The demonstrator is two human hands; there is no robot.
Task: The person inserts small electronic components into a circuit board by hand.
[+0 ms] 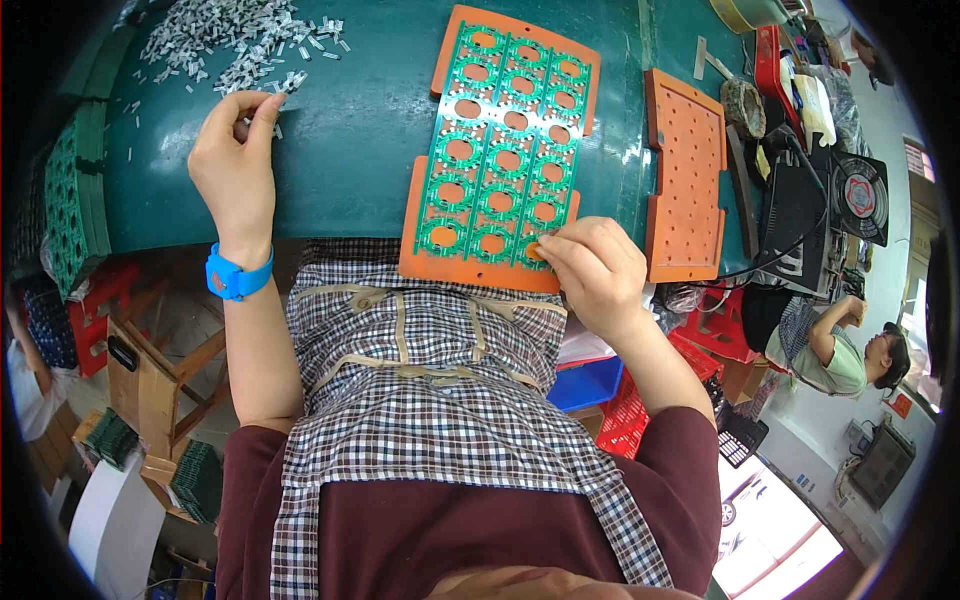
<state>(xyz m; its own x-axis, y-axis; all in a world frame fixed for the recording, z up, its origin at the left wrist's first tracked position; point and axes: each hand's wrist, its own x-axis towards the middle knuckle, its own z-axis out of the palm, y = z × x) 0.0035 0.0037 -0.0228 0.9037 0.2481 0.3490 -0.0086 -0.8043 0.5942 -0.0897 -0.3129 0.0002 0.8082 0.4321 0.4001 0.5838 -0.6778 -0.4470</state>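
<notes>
My left hand (235, 165), a blue band on its wrist, is closed in a pinch beside small loose grey-and-clear parts (235, 45). A few of these touch or lie right at its fingertips; what is between them is too small to make out. Before me a green circuit board panel (505, 160), with rows of ring-shaped boards, rests on an orange tray (478, 272). At the panel's near right corner my right hand (598, 265) has its thumb and forefinger pressed together. Something yellowish shows at those fingertips; I cannot tell what it is.
A second orange tray (687, 180) with rows of small holes lies at the right of the green table (340, 170). Beyond it are a round tape roll (742, 108) and a black fan (860, 198). Stacked green panels (75, 200) stand at the left. Another person (835, 345) is at the far right.
</notes>
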